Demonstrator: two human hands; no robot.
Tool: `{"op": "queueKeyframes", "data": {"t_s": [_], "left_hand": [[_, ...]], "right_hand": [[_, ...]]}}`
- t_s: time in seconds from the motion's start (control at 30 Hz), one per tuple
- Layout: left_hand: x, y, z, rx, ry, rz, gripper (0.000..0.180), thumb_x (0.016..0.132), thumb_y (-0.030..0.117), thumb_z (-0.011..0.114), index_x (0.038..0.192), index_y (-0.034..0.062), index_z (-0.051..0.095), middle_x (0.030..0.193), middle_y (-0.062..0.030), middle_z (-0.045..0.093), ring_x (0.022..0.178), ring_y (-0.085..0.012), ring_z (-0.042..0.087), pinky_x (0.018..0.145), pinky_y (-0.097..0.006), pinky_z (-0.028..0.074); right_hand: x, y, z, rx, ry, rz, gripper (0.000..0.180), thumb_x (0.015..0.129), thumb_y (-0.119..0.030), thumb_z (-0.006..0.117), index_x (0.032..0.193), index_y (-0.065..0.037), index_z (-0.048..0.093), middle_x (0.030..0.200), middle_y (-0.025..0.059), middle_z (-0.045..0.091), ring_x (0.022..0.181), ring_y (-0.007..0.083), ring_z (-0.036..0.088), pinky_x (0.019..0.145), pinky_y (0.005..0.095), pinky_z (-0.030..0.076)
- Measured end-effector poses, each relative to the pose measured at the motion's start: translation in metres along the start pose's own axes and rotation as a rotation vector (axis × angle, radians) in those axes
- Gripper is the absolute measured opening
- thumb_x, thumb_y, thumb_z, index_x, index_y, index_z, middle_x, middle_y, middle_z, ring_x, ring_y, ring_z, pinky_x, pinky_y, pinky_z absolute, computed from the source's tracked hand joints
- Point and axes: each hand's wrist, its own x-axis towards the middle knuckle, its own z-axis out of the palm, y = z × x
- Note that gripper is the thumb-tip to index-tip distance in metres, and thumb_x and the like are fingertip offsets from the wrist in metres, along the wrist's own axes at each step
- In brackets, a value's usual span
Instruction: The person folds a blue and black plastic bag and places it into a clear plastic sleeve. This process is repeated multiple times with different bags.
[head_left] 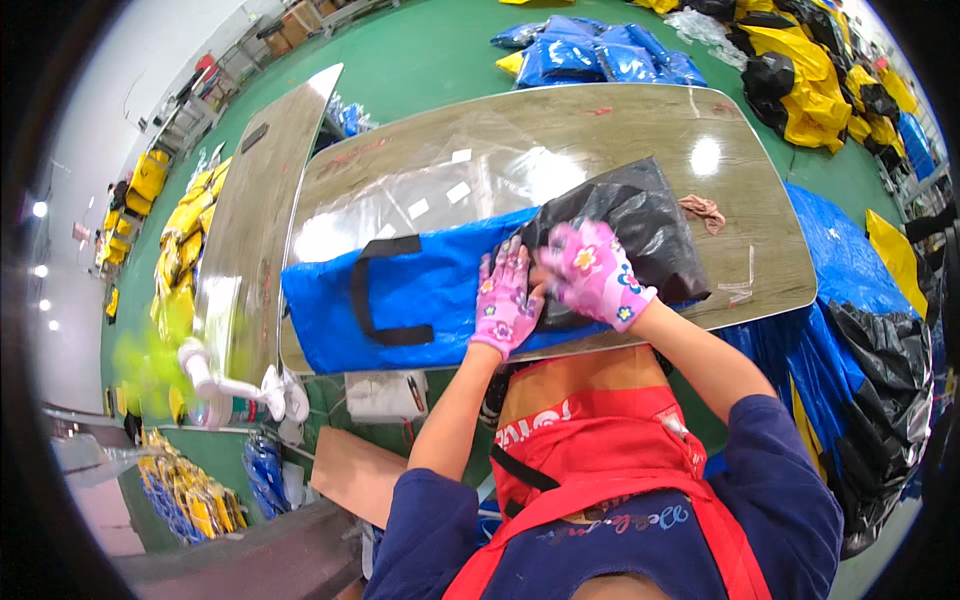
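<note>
Both forearms reach forward from the lower edge, sleeves pushed to the elbows; gloved left hand [505, 298] lies flat, fingers spread, gloved right hand [593, 272] pressed beside it, palm down

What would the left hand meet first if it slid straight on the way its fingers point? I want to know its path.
Likely the clear plastic sheet, after more blue woven bag under the left hand; depth unclear.

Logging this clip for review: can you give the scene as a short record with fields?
Setting: workroom, green floor, wooden table
Left hand: pink flowered glove, flat on the blue bag
Right hand: same glove, pressing the black bag
Bags: black one lies on the blue one's right end
Also on table: clear plastic sheet, small rag
Around: yellow, blue and black bags piled on the floor
</note>
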Motion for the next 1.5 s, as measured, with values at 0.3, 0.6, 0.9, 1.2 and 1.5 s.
{"op": "queueKeyframes", "data": {"t_s": [0.3,0.6,0.9,1.2,1.5], "left_hand": [[-0.124,-0.194,-0.155,0.128,0.314,-0.962,0.077,0.085,0.044,0.065,0.138,-0.0067,0.042,0.136,-0.0262,0.049,0.127,-0.0374,0.046,0.11,-0.044,0.032],[-0.15,-0.263,-0.121,-0.371,0.151,-1.106,0.074,0.08,0.038,0.076,0.133,-0.0051,0.048,0.121,-0.0175,0.062,0.106,-0.0259,0.06,0.095,-0.037,0.045],[-0.125,-0.235,-0.263,-1.146,-0.051,-1.06,0.049,0.085,0.022,0.071,0.126,0.0015,0.057,0.115,-0.0131,0.065,0.101,-0.0259,0.064,0.091,-0.04,0.053],[0.138,0.123,-0.099,-0.981,-0.169,-0.209,0.042,0.085,0.029,0.065,0.114,-0.0007,0.057,0.088,-0.0099,0.066,0.076,-0.0222,0.062,0.069,-0.036,0.05],[0.183,0.111,0.112,-1.645,-0.554,-0.503,0.057,0.102,0.042,0.038,0.148,0.0092,0.029,0.121,-0.0054,0.056,0.101,-0.0149,0.057,0.084,-0.029,0.049]], "right_hand": [[-0.011,0.002,0.047,-0.101,-0.014,-0.193,0.091,0.074,-0.069,0.058,0.144,-0.014,0.041,0.153,0.0152,0.028,0.144,0.0382,0.019,0.105,0.0735,0.009],[0.02,-0.032,0.086,0.05,0.123,-0.156,0.037,0.087,-0.035,0.052,0.119,-0.02,0.066,0.143,-0.0033,0.049,0.141,0.0294,0.03,0.103,0.0768,0.008],[0.051,-0.053,0.101,-0.149,0.42,0.029,0.052,0.092,-0.037,0.05,0.138,-0.013,0.047,0.146,0.0096,0.04,0.136,0.0269,0.036,0.108,0.0601,0.022],[0.034,-0.051,0.084,-0.279,0.145,-0.023,0.05,0.092,-0.025,0.042,0.14,-0.011,0.043,0.146,0.0091,0.041,0.136,0.0289,0.034,0.11,0.0555,0.019],[-0.097,-0.002,0.04,0.213,-0.026,-0.294,0.053,0.078,-0.031,0.068,0.128,-0.016,0.058,0.127,0.0126,0.06,0.113,0.0313,0.057,0.101,0.0419,0.042]]}}
